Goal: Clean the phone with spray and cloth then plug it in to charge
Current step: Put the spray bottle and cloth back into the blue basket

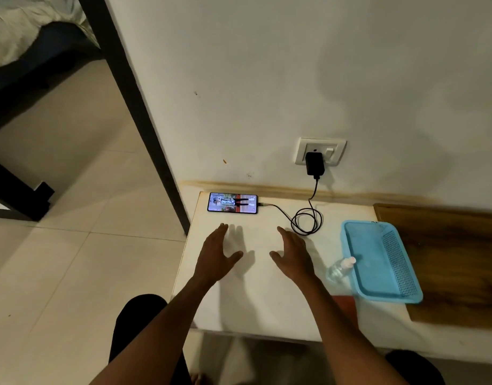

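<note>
Knees in dark cloth show at the near edge, over pale floor tiles [72, 259]. Beyond them a white tabletop [256, 295] runs to the wall. Both forearms reach out over it: the left hand [215, 252] and the right hand [292, 252] hover side by side, palms facing each other, fingers straight and thumbs spread, holding nothing. To the right, a clear spray bottle [340, 268] lies tilted against the near-left rim of a blue plastic basket [400, 262], which sits partly on a brown wooden board [456, 262]. A small mark of writing on the basket's far rim is too small to read. A reddish patch [346, 304], perhaps the cloth, shows at the basket's near-left corner; what it is cannot be told. Farther on, a black cable [306, 222] coils loosely on the table. At the far edge the phone [233, 203] lies flat, screen lit, with the cable plugged into its right end. The cable rises to a black charger [315, 163] seated in a white wall socket [320, 151]. Far left, a dark bed frame [133, 101] stands on the tiles.
</note>
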